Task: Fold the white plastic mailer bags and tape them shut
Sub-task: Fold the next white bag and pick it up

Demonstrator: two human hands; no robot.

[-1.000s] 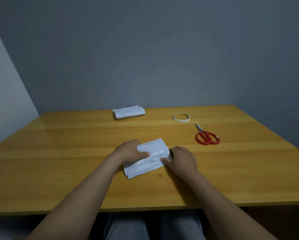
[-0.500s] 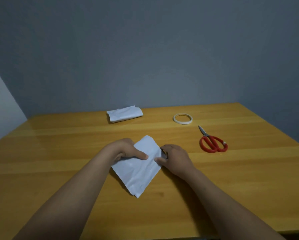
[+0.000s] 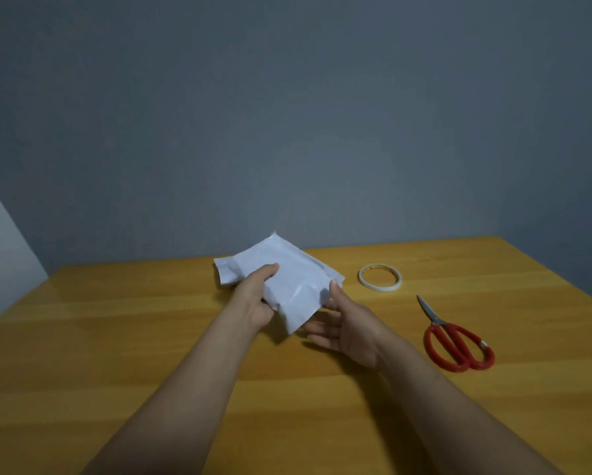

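counted: one white mailer bag in hand, one tape roll, one pair of red-handled scissors, two hands. a crumpled white end stuck out past the bag's left side; i could not tell whether it belonged to that bag or to a second one behind it.

the wooden counter ran back to a grey wall, and its far edge lay just behind the bag. its right edge slanted away beyond the scissors. the tape roll lay flat to the right of the bag, apart from it. the scissors lay nearer and further right, blades closed and pointing back-left. both sat well apart from the hands.

the bag was held up off the counter, tilted, over its far middle, with a shadow beneath its lower corner.

the left grip was closed on the bag's left side, thumb on top and fingers underneath. the right grip was spread, palm turned up, fingers straight below the bag's lower corner, thumb touching its right edge.
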